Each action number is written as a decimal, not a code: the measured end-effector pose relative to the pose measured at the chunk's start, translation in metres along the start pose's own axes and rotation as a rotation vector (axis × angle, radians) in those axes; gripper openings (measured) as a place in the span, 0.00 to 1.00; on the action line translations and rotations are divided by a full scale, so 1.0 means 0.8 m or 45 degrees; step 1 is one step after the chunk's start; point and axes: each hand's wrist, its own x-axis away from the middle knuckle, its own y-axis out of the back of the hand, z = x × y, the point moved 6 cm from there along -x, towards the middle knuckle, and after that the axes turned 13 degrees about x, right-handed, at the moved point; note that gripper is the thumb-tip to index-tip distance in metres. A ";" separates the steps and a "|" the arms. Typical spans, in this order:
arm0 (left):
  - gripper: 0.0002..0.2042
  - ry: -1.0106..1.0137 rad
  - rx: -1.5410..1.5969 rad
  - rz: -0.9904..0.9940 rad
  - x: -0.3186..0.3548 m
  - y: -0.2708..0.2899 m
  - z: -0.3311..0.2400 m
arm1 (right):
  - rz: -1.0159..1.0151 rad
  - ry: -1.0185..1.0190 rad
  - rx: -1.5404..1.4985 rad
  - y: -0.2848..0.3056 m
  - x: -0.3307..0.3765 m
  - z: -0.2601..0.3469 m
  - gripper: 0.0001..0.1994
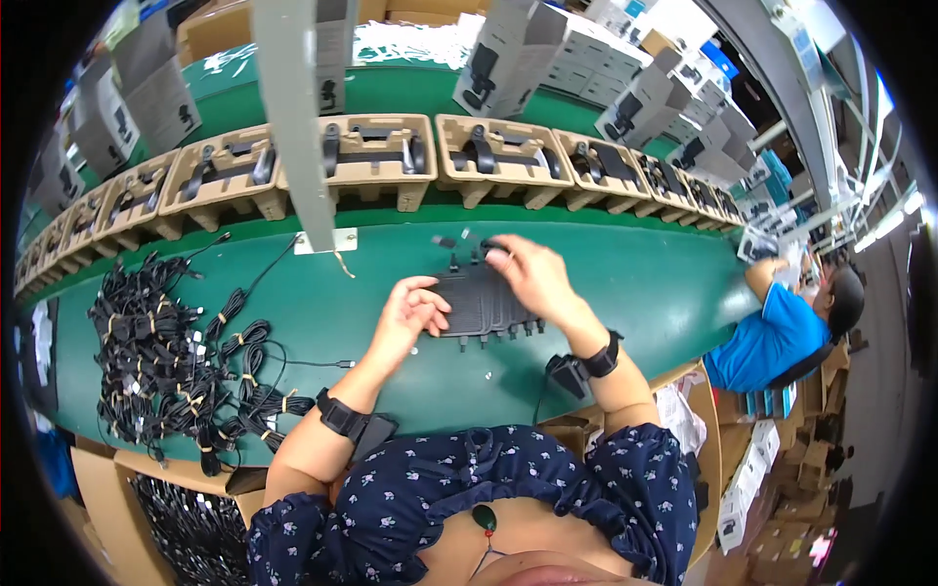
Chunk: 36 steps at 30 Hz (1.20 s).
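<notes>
Heap of bundled black cables [171, 352] (far left), cardboard trays [376, 156] on green belt [635, 283], grey boxes [513, 54]

Light is bright and even across the green felt-like work surface [635, 283], with only soft, short shadows under the hands at the centre. The strongest glare sits at two to three o'clock, where white strip lights [884, 227] burn out to pure white. Another pale blown patch lies at twelve to one o'clock. Fisheye distortion bends the row of tan moulded pulp trays [381, 161] into an arc, and a black vignette rings the frame. Detail softens toward the rim; the centre is fairly sharp, with slight motion blur at the fingertips.
</notes>
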 end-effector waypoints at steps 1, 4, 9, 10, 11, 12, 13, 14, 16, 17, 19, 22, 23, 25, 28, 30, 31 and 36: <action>0.16 0.004 -0.014 -0.024 0.000 0.003 -0.003 | -0.101 -0.062 -0.017 0.012 -0.004 -0.021 0.13; 0.15 0.015 -0.036 -0.062 -0.001 0.008 -0.003 | -0.369 -0.216 0.034 0.047 -0.024 -0.083 0.13; 0.14 0.085 -0.102 -0.004 -0.005 0.009 0.006 | -0.736 -0.329 0.474 0.102 -0.061 -0.184 0.12; 0.14 0.096 -0.109 -0.013 -0.005 0.010 0.006 | -0.761 -0.303 0.580 0.107 -0.072 -0.195 0.12; 0.14 0.108 -0.113 -0.016 -0.004 0.010 0.006 | -0.786 -0.279 0.692 0.114 -0.081 -0.205 0.12; 0.14 0.115 -0.112 -0.021 -0.004 0.009 0.005 | -0.818 -0.249 0.776 0.113 -0.090 -0.220 0.12; 0.14 0.116 -0.113 -0.022 -0.003 0.009 0.004 | -0.817 -0.249 0.774 0.112 -0.098 -0.229 0.12; 0.14 0.126 -0.105 -0.029 -0.003 0.009 0.005 | -0.710 -0.210 0.893 0.105 -0.109 -0.235 0.11; 0.14 0.154 -0.090 -0.049 -0.002 0.010 0.006 | -0.545 -0.065 1.106 0.087 -0.130 -0.242 0.10; 0.14 0.154 -0.088 -0.052 -0.002 0.012 0.006 | -0.543 -0.061 1.105 0.082 -0.135 -0.248 0.10; 0.14 0.185 -0.085 -0.058 -0.001 0.015 0.009 | -0.185 -0.015 1.331 0.056 -0.153 -0.257 0.09; 0.15 0.165 -0.078 -0.078 -0.001 0.019 0.007 | -0.065 -0.087 1.390 0.050 -0.188 -0.263 0.08; 0.15 0.143 -0.060 -0.080 -0.001 0.020 0.006 | -0.052 -0.124 1.370 0.050 -0.199 -0.267 0.08; 0.16 0.135 -0.048 -0.093 -0.002 0.022 0.004 | 0.017 -0.144 1.295 0.036 -0.216 -0.279 0.08; 0.16 0.125 -0.022 -0.101 -0.005 0.024 0.007 | -0.007 -0.402 0.974 -0.007 -0.218 -0.318 0.13; 0.16 0.126 -0.010 -0.116 -0.004 0.025 0.006 | -0.191 -0.410 0.773 -0.026 -0.210 -0.316 0.15; 0.16 0.132 0.004 -0.110 -0.003 0.025 0.006 | -0.264 -0.399 0.701 -0.027 -0.207 -0.315 0.15; 0.16 0.155 0.008 -0.125 -0.001 0.029 0.006 | -0.256 -0.092 0.904 -0.021 -0.185 -0.304 0.13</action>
